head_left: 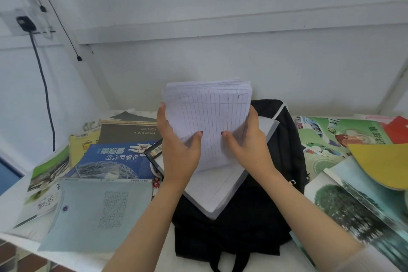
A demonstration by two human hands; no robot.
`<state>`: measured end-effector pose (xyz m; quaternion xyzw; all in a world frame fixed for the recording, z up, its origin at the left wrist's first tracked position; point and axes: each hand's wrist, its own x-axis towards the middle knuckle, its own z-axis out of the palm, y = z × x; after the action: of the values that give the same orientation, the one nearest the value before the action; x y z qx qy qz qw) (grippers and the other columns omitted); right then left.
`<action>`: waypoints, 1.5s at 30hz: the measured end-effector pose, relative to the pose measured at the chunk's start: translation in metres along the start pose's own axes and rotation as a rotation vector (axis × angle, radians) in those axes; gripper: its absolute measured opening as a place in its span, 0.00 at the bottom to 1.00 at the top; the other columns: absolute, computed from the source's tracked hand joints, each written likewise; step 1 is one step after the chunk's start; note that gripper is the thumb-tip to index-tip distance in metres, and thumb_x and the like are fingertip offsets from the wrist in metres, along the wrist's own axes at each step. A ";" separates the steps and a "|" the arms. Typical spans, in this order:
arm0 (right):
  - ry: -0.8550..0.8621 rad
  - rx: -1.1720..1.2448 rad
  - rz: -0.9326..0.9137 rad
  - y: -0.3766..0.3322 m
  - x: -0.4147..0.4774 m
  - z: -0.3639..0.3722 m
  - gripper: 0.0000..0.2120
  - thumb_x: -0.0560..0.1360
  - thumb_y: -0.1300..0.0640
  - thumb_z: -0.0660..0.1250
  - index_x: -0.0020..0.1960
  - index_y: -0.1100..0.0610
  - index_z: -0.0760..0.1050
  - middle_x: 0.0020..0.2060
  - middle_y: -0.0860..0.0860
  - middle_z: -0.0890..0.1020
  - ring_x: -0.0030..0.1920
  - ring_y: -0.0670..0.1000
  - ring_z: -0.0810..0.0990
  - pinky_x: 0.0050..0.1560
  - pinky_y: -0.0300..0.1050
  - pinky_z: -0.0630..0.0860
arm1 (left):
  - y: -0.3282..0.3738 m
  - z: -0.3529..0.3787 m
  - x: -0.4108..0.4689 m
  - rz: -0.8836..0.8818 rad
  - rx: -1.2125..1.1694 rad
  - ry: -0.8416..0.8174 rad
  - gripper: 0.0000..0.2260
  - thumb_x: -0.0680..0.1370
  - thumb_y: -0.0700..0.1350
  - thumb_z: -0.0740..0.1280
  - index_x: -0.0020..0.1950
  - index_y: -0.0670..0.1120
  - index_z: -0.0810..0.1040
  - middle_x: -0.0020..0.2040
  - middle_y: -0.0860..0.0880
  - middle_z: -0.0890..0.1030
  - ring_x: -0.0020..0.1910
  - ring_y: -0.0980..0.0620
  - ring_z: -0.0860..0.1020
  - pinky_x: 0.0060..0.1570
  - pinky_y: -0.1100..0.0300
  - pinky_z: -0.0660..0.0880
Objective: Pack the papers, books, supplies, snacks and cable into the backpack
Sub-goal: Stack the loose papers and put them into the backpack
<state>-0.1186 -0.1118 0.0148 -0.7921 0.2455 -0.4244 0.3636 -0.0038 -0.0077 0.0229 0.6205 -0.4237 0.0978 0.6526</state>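
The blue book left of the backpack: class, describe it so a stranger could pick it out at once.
Find the black backpack on the white table. Among the books spread to its left, the blue book lies just behind a pale grey-blue booklet. It alone has a deep blue cover, with a white lattice dome and large white characters.

Black backpack [284, 139], white blue-ruled papers [209, 121] (perhaps lilac-tinted), blue book [114, 159]
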 end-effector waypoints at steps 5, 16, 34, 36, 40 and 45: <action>0.080 -0.031 -0.022 -0.014 -0.009 0.007 0.31 0.76 0.56 0.66 0.73 0.56 0.54 0.57 0.42 0.68 0.51 0.41 0.71 0.42 0.27 0.72 | 0.010 0.000 -0.003 0.204 0.155 0.085 0.33 0.72 0.30 0.68 0.68 0.53 0.56 0.68 0.57 0.61 0.69 0.63 0.59 0.65 0.74 0.59; -0.019 -0.062 -0.008 -0.008 -0.028 0.012 0.46 0.77 0.56 0.65 0.71 0.40 0.29 0.60 0.39 0.62 0.48 0.43 0.72 0.48 0.39 0.74 | -0.005 -0.008 -0.024 -0.046 0.132 -0.052 0.39 0.74 0.33 0.67 0.74 0.51 0.45 0.70 0.64 0.50 0.66 0.78 0.50 0.60 0.83 0.52; -0.167 0.563 0.281 -0.007 -0.052 -0.017 0.32 0.75 0.57 0.67 0.70 0.37 0.57 0.64 0.41 0.70 0.62 0.48 0.75 0.55 0.50 0.79 | 0.001 -0.037 -0.032 -0.588 -0.320 -0.255 0.37 0.74 0.30 0.65 0.73 0.60 0.58 0.64 0.51 0.74 0.61 0.50 0.74 0.56 0.48 0.75; -0.168 0.559 0.256 -0.009 -0.056 -0.023 0.33 0.75 0.58 0.66 0.71 0.35 0.56 0.64 0.38 0.70 0.63 0.43 0.73 0.58 0.47 0.77 | 0.007 -0.038 -0.032 -0.579 -0.344 -0.297 0.36 0.74 0.30 0.66 0.71 0.62 0.60 0.62 0.51 0.76 0.59 0.51 0.75 0.54 0.50 0.76; -0.139 0.527 0.242 -0.008 -0.065 -0.033 0.33 0.77 0.59 0.64 0.73 0.36 0.53 0.68 0.39 0.67 0.67 0.44 0.70 0.63 0.52 0.73 | 0.014 -0.033 -0.036 -0.564 -0.316 -0.368 0.35 0.74 0.33 0.67 0.65 0.69 0.59 0.60 0.53 0.77 0.58 0.52 0.77 0.52 0.53 0.77; -0.110 0.569 0.262 -0.005 -0.076 -0.049 0.32 0.78 0.61 0.63 0.72 0.36 0.56 0.65 0.40 0.72 0.64 0.45 0.74 0.58 0.49 0.77 | 0.019 -0.026 -0.041 -0.528 -0.321 -0.455 0.31 0.74 0.40 0.69 0.62 0.73 0.61 0.61 0.52 0.77 0.58 0.52 0.78 0.52 0.53 0.78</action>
<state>-0.1991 -0.0740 -0.0001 -0.6420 0.1970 -0.3822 0.6348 -0.0305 0.0358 0.0123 0.6039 -0.3932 -0.2816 0.6336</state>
